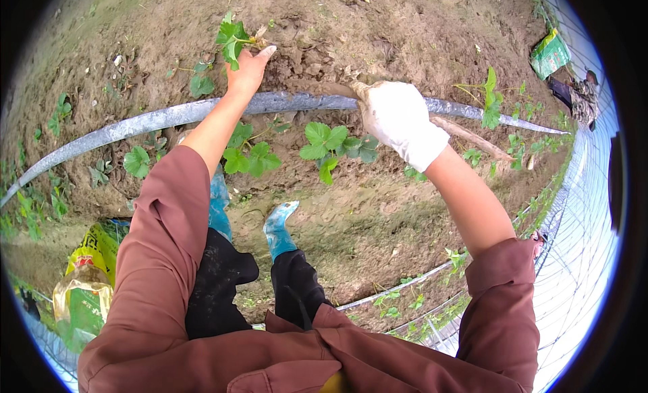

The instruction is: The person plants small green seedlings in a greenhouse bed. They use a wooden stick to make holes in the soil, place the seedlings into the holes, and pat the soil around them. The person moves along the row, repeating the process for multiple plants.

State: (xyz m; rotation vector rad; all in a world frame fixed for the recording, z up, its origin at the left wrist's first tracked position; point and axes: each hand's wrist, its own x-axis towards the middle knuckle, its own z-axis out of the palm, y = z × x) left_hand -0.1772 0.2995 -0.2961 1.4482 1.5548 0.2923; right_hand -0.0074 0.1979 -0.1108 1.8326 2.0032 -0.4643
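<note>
My bare left hand [247, 71] grips a small green leafy plant [232, 40], seemingly a strawberry plant, by its base above the soil. A white glove covers my right hand [392, 117], which is closed around a wooden handle [471, 137] running out to the right behind it. From the other side of that fist a long, soil-coloured tool end [319, 87] points left, low over the ground; its exact shape cannot be made out. A grey hose or pipe [177, 112] crosses the bed beneath both arms. Rooted leafy plants [324, 142] grow just below it, between my hands.
A yellow and green sack [83, 291] stands at the lower left. Another green sack [551, 54] lies at the upper right, near a person in patterned clothing [583, 99]. More plants [491, 99] grow along the bed. My blue boot covers [278, 228] are on the bare soil path.
</note>
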